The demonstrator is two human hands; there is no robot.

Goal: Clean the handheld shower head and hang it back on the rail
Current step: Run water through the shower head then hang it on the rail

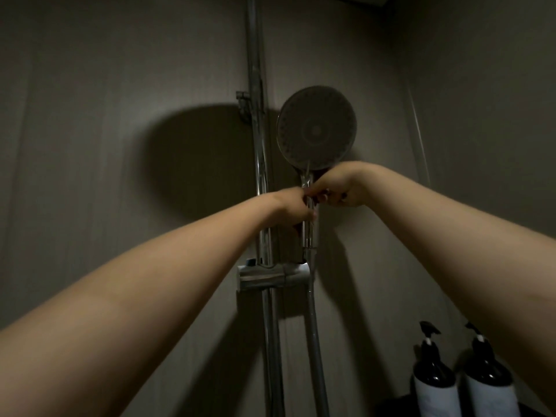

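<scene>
Both of your hands are up on the shower head (316, 127). Your left hand (296, 209) wraps its fingers round the handle (307, 233), and your right hand (337, 188) sits just above it, curled against the same handle right under the round face. The light is dim, so you cannot see exactly how the right fingertips lie. The face stands upright above both hands and is turned toward you. Directly below your left hand, the handle's lower end hangs just above the holder (272, 273), which is clamped on the rail (261, 164) beside your left wrist. The hose (316, 341) drops from there past the holder. The handle looks lifted clear of the cradle rather than seated, so this reads as the moment at the holder, either taking the head off or hanging it back. From here alone you cannot tell whether cleaning is done. For the next move, line the tapered end up with the cradle opening, keep the hose free, and steady the head. Two pump bottles (433, 377) stand far below your right forearm.
</scene>
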